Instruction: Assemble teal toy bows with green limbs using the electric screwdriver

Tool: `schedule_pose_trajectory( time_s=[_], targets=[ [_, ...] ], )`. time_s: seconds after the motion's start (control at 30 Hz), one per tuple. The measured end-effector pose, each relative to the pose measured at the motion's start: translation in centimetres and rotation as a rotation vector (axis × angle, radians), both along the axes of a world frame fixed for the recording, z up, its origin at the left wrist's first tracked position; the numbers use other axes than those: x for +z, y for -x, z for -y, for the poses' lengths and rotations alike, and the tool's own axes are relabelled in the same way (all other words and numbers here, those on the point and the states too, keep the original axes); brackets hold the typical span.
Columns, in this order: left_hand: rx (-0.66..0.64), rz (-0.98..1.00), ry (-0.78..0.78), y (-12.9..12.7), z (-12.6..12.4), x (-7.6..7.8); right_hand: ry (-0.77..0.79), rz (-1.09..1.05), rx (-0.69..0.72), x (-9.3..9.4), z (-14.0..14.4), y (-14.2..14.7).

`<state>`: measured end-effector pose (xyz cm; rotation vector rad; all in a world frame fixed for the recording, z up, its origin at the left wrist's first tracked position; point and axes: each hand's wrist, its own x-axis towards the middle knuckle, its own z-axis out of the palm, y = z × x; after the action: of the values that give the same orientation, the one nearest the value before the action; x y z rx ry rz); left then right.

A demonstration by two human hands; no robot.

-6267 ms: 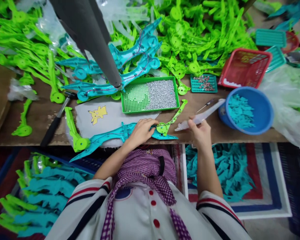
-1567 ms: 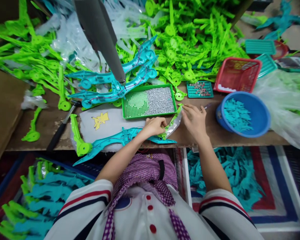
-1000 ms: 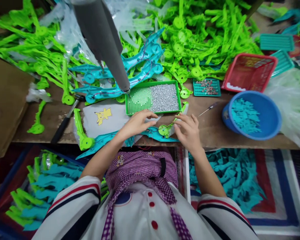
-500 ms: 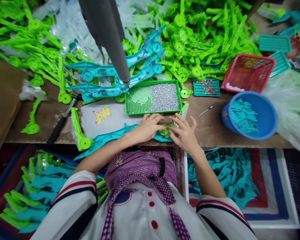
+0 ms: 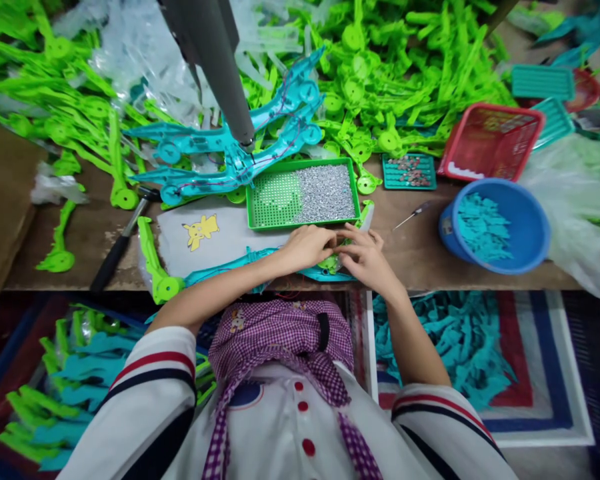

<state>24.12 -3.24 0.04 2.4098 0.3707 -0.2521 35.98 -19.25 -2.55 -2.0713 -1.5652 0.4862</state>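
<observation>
My left hand and my right hand meet at the table's front edge, fingers bent and closed round a green plastic part. This part lies over the right end of a long blue plastic shell with a thin wire along it. My left forearm and hand cover some of the shell. What the fingertips pinch is mostly hidden. Just behind my hands is a green tray of small silvery pieces. Above it hangs the tip of a grey tool.
Wired blue shells lie before a heap of green parts. On the right are a blue bucket, a red basket, a small teal tray and a screwdriver. A black-handled hammer lies left.
My hands have drawn closer together over the green part, and their fingers are more bent. The right fingers, spread before, have closed in. The view has shifted slightly.
</observation>
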Motion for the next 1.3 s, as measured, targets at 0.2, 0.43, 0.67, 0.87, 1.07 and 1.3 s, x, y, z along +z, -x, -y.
schedule_pose_trajectory(
  time_s=[0.2, 0.43, 0.67, 0.87, 1.07, 1.3],
  targets=[
    [-0.001, 0.022, 0.060, -0.5, -0.6, -1.2, -0.030, -0.117, -0.058, -0.1, -0.5, -0.6],
    [0.032, 0.000, 0.243, -0.8, -1.0, -1.9, -0.371, -0.245, -0.324, 1.8, 0.5, -2.1],
    [0.020, -0.071, 0.413, -1.3, -1.9, -2.3, -0.754, -0.366, -0.671, 2.8, -4.9, -1.9],
    [0.043, -0.085, 0.472, -1.2, -2.1, -3.0, -0.714, -0.186, -0.547, 5.1, -6.9, -5.5],
    [0.055, -0.116, 0.455, -1.4, -2.1, -2.9, -0.092, 0.203, -0.528, 3.2, -11.9, -14.2],
    [0.045, -0.105, 0.462, -1.3, -2.1, -3.1, -0.020, 0.117, -0.562, 2.5, -14.8, -18.9]
  ],
)
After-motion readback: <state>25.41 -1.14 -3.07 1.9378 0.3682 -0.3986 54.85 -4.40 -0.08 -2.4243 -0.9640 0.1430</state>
